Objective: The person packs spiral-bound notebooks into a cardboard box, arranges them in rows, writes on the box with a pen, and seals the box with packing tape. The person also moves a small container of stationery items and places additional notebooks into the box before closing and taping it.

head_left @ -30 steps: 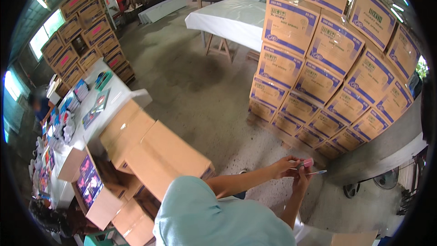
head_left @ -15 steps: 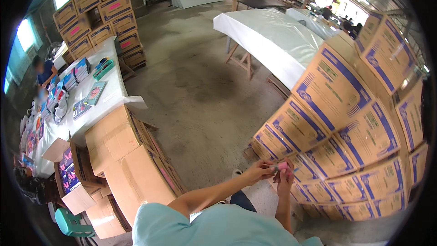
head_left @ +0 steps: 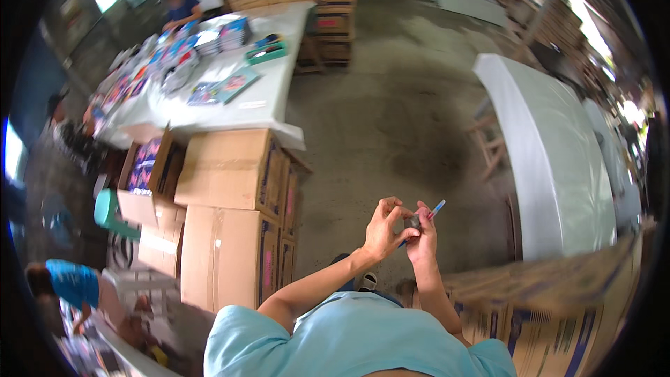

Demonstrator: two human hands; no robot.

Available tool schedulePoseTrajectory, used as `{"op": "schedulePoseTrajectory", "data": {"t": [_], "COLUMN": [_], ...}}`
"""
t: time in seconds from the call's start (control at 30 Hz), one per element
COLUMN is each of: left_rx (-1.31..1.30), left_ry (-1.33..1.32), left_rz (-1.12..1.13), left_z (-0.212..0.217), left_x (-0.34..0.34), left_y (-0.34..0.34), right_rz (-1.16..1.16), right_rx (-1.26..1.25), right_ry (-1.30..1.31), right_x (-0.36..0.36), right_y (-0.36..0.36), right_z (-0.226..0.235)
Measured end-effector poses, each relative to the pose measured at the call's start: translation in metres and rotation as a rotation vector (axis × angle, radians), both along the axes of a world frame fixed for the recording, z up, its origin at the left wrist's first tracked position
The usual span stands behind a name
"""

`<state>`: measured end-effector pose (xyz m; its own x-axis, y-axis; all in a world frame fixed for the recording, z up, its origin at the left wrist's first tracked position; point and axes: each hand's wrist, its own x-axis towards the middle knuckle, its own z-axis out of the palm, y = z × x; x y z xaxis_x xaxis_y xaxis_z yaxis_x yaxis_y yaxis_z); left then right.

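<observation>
My left hand [head_left: 384, 230] is closed in a loose pinch, its thumb and fingertips at a small dark grey object [head_left: 414, 223] whose kind I cannot make out. Close beside it, my right hand [head_left: 423, 241] is closed round a slim blue-and-white pen [head_left: 437, 207], which slants up past the fingers. The right fingers also touch the grey object. Both hands are held over the concrete floor in front of my body.
Large cartons [head_left: 230, 251] stand at my left, below a white-covered table [head_left: 272, 108] with books and a green tray [head_left: 266, 53]. An open carton [head_left: 136, 199] holds purple packs. More cartons [head_left: 551, 338] are at lower right, near another covered table [head_left: 551, 160]. Several people work at left.
The view has swung right, so the right-hand carton stack now sits lower. The pink piece seen between my hands no longer shows. The pen now stands out above my right hand.
</observation>
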<state>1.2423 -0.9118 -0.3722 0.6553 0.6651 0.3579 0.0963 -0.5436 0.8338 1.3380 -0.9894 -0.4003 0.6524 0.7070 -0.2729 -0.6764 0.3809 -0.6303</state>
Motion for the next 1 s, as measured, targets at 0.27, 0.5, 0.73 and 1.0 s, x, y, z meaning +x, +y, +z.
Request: {"op": "schedulePoseTrajectory", "data": {"t": [0.27,0.5,0.73,1.0], "left_rx": [-0.11,-0.148,-0.104,-0.35], "left_ry": [0.084,0.016,-0.168,-0.117], "left_rz": [0.391,0.785,1.052,1.333], "left_z": [-0.047,-0.063,-0.034,-0.052], "left_x": [-0.011,-0.037,-0.045,-0.066], "left_y": [0.163,0.344,0.484,0.58], "right_rz": [0.513,0.818,1.017,0.462], "right_rx": [-0.119,-0.152,-0.066,-0.047], "right_ry": [0.241,0.126,-0.363,-1.92], "right_x": [0.065,0.106,0.108,0.088], "right_y": [0.179,0.401,0.639,0.904], "right_z": [-0.06,-0.058,-0.004,-0.029]}}
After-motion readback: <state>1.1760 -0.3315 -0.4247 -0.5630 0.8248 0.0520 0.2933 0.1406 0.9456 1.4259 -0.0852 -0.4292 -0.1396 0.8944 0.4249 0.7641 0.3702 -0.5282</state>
